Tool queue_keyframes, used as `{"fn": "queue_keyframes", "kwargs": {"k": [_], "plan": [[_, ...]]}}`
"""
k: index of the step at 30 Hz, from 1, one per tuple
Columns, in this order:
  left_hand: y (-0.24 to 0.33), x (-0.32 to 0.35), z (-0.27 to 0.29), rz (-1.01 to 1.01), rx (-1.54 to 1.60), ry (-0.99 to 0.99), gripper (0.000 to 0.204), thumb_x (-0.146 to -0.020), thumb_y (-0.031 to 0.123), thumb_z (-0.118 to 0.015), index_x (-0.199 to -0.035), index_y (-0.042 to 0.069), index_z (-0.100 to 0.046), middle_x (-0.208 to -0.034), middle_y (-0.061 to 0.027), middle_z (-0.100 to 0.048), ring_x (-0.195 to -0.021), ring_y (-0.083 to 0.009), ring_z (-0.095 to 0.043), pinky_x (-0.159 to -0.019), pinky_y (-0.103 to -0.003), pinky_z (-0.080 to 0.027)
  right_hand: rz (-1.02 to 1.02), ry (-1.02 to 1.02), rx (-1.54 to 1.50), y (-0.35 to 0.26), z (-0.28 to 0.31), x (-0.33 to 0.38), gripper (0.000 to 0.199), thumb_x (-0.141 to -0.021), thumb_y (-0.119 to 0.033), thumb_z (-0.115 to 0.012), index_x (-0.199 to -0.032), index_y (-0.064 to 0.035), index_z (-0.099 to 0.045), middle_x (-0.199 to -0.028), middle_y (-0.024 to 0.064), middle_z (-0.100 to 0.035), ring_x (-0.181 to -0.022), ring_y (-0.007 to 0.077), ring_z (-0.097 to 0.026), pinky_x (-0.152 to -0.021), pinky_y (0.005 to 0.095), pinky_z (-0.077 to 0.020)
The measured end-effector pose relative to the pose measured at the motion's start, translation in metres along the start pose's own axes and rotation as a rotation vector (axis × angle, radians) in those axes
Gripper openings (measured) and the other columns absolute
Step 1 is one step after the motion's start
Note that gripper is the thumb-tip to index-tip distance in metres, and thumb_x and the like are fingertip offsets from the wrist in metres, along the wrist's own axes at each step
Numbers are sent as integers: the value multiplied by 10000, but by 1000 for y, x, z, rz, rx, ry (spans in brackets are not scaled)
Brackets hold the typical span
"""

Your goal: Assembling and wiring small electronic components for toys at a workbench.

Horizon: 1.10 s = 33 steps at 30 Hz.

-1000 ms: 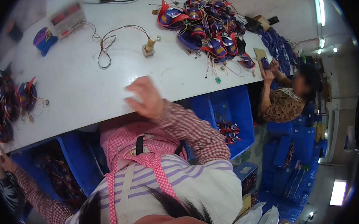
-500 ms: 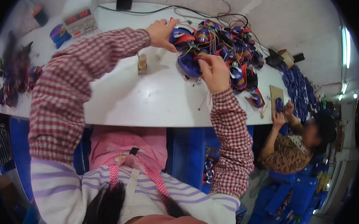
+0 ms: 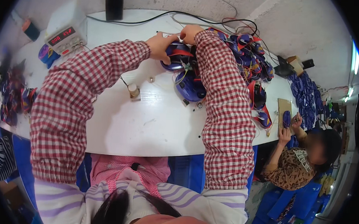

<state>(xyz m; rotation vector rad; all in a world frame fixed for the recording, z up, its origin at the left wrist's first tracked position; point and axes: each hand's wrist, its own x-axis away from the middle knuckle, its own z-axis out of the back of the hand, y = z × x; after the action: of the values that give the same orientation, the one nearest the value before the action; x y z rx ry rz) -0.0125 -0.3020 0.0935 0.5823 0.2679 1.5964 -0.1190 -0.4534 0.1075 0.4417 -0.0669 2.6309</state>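
My left hand grips the left edge of a dark blue-purple plastic shell with a red strip across it, thumb on the near side and fingers on the far side. At the far side of that shell, my right hand has its fingers bent and pressed together; what they hold is too small to make out. Thin wires run near the fingertips. Just nearer to me lies another purple shell with wires and small parts beside it. My right sleeve covers part of the pile.
A pile of wired purple and red shells spreads to the right. A small bottle stands on the white table. A power supply and blue tape rolls are at far left. A co-worker handles a purple piece at right.
My right hand has moved away from me and left, from the nearer shell to the far side of the shell in my left hand. The view has shifted, so the table appears lower.
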Motion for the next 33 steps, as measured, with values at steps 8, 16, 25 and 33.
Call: {"fn": "queue_keyframes", "kwargs": {"k": [8, 16, 25, 33], "plan": [[-16, -1, -13, -153, 75, 349, 806, -630, 219, -793, -1317, 183, -372, -1125, -206, -432, -913, -347, -526, -848, -377, -474, 27, -203, -137, 19, -27, -10, 440, -624, -305, -771, -1016, -117, -701, -952, 57, -689, -847, 220, -640, -806, 336, -504], [24, 0, 36, -325, 676, 680, 750, -660, 121, -749, -1310, 139, -375, -1194, -170, -454, -1011, -270, -513, -858, -337, -465, -211, 678, -830, 88, 24, 78, 464, -659, -167, -750, -1084, -11, -650, -899, 115, -682, -748, 192, -635, -688, 266, -517], [71, 51, 109, -598, 1217, 786, 731, -651, -1, -608, -1312, 108, -313, -1092, -162, -477, -959, -224, -499, -815, -318, -453, -259, 1152, -1199, 102, 65, 208, 444, -761, -138, -724, -1147, 32, -585, -967, 104, -646, -856, 178, -597, -741, 262, -473], [117, 297, 139, -1162, 448, 821, 729, -719, -49, -652, -1331, 144, -306, -1077, -151, -501, -959, -213, -548, -748, -271, -504, 238, 550, -1305, 21, 131, 333, 333, -854, -44, -567, -1175, 42, -553, -1048, 136, -640, -926, 181, -616, -822, 262, -479]]}}
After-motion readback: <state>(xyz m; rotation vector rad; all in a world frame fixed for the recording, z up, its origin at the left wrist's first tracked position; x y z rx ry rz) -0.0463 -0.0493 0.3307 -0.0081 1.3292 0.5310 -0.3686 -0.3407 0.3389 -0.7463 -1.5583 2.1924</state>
